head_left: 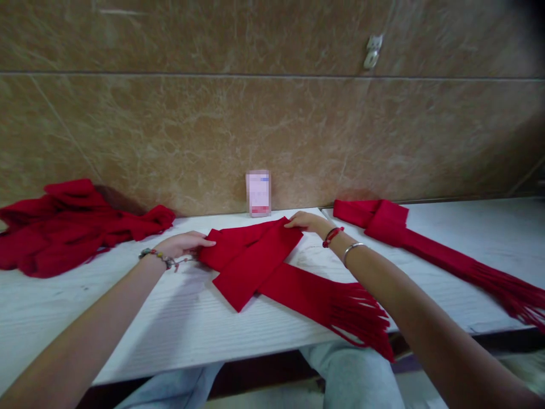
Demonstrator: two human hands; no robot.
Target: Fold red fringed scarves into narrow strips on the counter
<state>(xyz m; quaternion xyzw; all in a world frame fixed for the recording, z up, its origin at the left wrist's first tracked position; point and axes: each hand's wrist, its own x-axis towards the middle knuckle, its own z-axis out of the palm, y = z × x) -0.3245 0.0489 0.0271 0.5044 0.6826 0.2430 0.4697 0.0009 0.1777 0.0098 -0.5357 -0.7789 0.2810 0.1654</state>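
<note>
A red fringed scarf (255,255) lies folded across itself on the white table in front of me. Its fringe (361,312) spreads to the lower right and hangs over the table's front edge. My left hand (185,243) pinches the scarf's upper left corner between thumb and fingers. At the top right fold, my right hand (305,221) grips the cloth in the same way. One short folded end of the scarf points down toward me, over the longer strip.
A heap of red cloth (72,227) lies at the left. Another folded red scarf (387,221) stretches along the right, fringe toward the front edge. A blurred phone-like card (258,194) leans on the brown tiled wall (191,136). The white table (179,335) ends just before my knees.
</note>
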